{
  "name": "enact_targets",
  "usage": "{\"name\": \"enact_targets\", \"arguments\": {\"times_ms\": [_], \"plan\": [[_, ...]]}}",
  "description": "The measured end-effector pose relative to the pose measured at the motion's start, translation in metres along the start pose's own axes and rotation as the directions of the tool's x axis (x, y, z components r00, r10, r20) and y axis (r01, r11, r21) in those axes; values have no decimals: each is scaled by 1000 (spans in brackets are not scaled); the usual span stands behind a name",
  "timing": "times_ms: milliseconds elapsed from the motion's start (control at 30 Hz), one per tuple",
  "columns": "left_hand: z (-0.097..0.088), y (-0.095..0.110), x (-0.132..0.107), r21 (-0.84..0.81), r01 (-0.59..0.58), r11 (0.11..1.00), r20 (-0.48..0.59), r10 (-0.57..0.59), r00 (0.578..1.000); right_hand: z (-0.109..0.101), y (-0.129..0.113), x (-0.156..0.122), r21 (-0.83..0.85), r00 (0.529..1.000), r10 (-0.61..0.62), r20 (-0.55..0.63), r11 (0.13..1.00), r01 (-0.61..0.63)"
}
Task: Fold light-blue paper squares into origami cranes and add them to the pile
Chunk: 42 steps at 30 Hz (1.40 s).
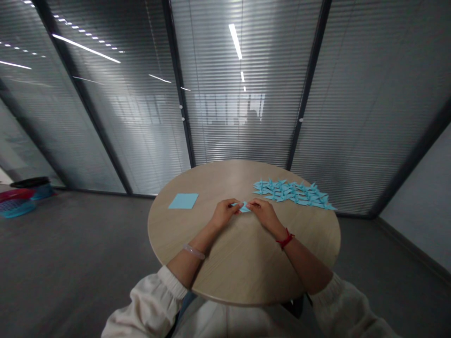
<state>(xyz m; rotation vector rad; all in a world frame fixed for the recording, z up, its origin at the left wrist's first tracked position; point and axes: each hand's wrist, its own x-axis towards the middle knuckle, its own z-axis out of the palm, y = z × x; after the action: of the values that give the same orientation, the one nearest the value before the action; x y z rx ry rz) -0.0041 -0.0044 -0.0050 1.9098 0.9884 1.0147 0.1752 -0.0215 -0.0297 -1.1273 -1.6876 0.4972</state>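
Note:
Between my two hands, over the middle of the round table, is a small folded piece of blue paper [245, 208]. My left hand [226, 212] pinches its left side, thumb and fingers closed on it. On the other side my right hand [263, 213] grips the right edge with closed fingertips. Parts of the paper are hidden behind the fingers. A flat stack of blue square paper [183, 201] lies to the left of my left hand. Beyond my right hand, several folded blue paper cranes [292, 192] stand close together in rows.
The light wooden round table [243, 272] has its near edge right at my lap. Behind it rises a glass partition with blinds [243, 136]. On the floor at far left stand a red and blue basket [16, 204] and a dark-rimmed blue bin [42, 190].

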Motion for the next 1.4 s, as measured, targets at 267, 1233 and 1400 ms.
{"name": "enact_targets", "arguments": {"times_ms": [267,1233,1400], "plan": [[0,-2,1,-85,-12,996,18,13,1000,-1,-2,0,8,999,-36,-11,999,36],[3,11,-2,-218,23,976,73,-7,997,-5,-23,-3,60,976,-185,-118,979,193],[3,11,-2,-212,16,977,86,3,996,-5,-25,-4,21,965,-213,-151,976,219]]}}
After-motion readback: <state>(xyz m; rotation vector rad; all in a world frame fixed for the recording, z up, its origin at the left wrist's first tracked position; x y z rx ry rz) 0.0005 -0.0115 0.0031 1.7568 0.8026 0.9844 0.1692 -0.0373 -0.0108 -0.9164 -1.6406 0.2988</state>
